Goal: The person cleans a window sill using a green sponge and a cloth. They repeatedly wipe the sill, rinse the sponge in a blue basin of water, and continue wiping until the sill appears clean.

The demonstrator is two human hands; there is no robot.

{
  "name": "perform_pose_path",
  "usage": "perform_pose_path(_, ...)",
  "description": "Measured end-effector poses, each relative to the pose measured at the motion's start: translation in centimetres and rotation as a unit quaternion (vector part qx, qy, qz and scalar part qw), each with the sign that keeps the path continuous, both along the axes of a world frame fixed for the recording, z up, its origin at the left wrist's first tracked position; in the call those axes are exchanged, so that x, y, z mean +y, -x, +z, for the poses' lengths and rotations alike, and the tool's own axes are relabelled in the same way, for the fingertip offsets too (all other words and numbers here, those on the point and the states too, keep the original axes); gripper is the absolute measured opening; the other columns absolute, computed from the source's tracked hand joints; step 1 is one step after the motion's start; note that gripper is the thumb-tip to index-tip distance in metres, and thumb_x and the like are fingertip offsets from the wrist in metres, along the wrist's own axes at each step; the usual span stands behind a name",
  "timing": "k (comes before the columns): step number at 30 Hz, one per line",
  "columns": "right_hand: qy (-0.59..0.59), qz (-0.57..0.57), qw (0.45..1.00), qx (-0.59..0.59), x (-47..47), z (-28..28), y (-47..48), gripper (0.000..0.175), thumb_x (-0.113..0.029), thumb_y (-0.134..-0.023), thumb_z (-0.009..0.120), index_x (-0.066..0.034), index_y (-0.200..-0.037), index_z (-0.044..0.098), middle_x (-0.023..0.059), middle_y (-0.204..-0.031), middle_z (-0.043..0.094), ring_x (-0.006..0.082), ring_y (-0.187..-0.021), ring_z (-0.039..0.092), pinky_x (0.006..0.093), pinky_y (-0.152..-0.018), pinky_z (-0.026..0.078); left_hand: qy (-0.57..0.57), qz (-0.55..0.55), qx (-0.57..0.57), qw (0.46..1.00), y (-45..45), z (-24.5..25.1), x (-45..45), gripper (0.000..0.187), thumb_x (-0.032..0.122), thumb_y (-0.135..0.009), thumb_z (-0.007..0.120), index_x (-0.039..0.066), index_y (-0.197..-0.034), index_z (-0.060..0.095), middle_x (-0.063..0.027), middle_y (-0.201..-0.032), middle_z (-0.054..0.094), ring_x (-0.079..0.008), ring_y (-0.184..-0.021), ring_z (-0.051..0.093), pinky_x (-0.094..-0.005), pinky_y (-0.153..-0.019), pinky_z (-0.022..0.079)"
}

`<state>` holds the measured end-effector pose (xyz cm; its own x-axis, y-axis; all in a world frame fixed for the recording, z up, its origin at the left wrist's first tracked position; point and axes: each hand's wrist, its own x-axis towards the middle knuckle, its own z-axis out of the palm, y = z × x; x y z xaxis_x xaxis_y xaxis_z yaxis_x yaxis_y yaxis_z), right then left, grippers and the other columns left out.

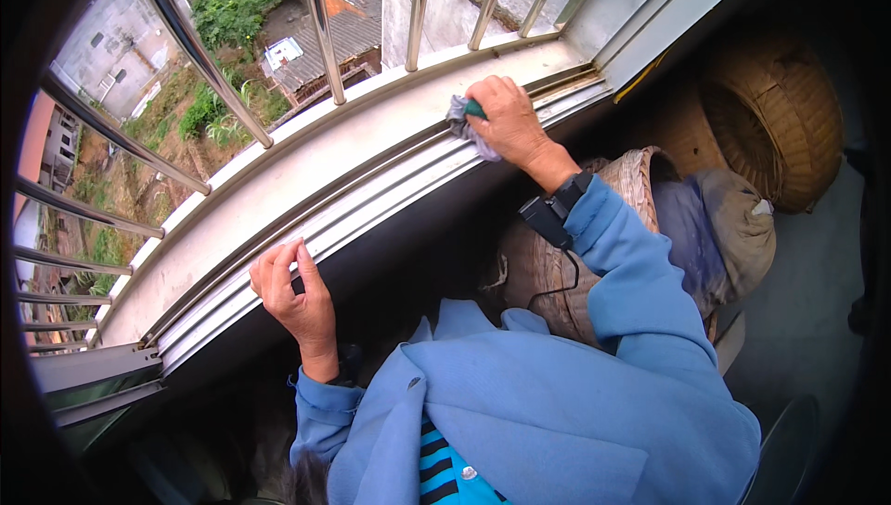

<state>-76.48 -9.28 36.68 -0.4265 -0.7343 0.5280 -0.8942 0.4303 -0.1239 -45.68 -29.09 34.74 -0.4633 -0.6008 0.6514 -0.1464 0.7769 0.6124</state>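
Observation:
My right hand grips a bunched grey cloth, with something dark green showing between the fingers. The cloth rests on the white sliding-window track, near its right end. Lower left, my left hand is by the inner edge of the same track with its fingers curled; whether it touches the frame is hard to make out. Nothing shows in that hand. Beyond the track runs a pale window sill with some dirt marks. My right wrist wears a black strapped device with a cable.
Metal bars stand along the sill's outer edge, with buildings and plants far below. A window sash sits at the track's left end. On my right are a woven basket, a stuffed cloth sack and a round bamboo basket.

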Motion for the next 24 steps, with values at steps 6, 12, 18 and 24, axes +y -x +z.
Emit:
perform_pose_path(6, 0.183, -0.050, 0.954, -0.231, 3.5, 3.7, 3.4, 0.016, -0.020, -0.096, 0.066, -0.0058, -0.101, 0.060, 0.0089, -0.089, 0.060, 0.0183, -0.082, 0.060, 0.0331, -0.075, 0.051, -0.060, -0.019, 0.007, 0.998, -0.4, 0.7, -0.1, 0.011, -0.003, -0.088, 0.067, 0.003, -0.096, 0.070, -0.0082, -0.090, 0.066, -0.0223, -0.087, 0.057, -0.0320, -0.080, 0.044)
perform_pose_path(12, 0.422, 0.039, 0.769, -0.478, 7.8, 7.6, 4.5, 0.019, -0.020, -0.101, 0.062, -0.0054, -0.113, 0.059, 0.0007, -0.098, 0.068, 0.0067, -0.084, 0.065, 0.0213, -0.074, 0.053, -0.073, -0.157, -0.007, 0.985, 2.1, 4.4, 0.3, 0.011, -0.005, -0.085, 0.067, 0.002, -0.093, 0.070, -0.0084, -0.087, 0.065, -0.0225, -0.083, 0.057, -0.0323, -0.079, 0.044)
perform_pose_path(18, 0.510, 0.117, 0.555, -0.646, 11.1, 5.7, 6.8, 0.028, -0.020, -0.101, 0.055, -0.0023, -0.123, 0.059, 0.0090, -0.109, 0.070, 0.0215, -0.099, 0.068, 0.0355, -0.092, 0.054, 0.069, -0.350, -0.140, 0.924, 7.9, 9.6, 0.0, 0.008, -0.001, -0.080, 0.069, 0.003, -0.086, 0.068, -0.0085, -0.079, 0.059, -0.0272, -0.079, 0.054, -0.0374, -0.076, 0.041)
perform_pose_path(24, 0.485, 0.166, 0.493, -0.703, 12.4, 4.6, 8.5, 0.032, -0.022, -0.103, 0.051, -0.0014, -0.126, 0.059, 0.0109, -0.113, 0.070, 0.0242, -0.103, 0.067, 0.0390, -0.095, 0.053, 0.187, -0.429, -0.208, 0.859, 15.1, 10.6, 2.4, 0.003, 0.005, -0.081, 0.070, 0.006, -0.082, 0.068, -0.0079, -0.078, 0.058, -0.0293, -0.082, 0.054, -0.0401, -0.076, 0.042)
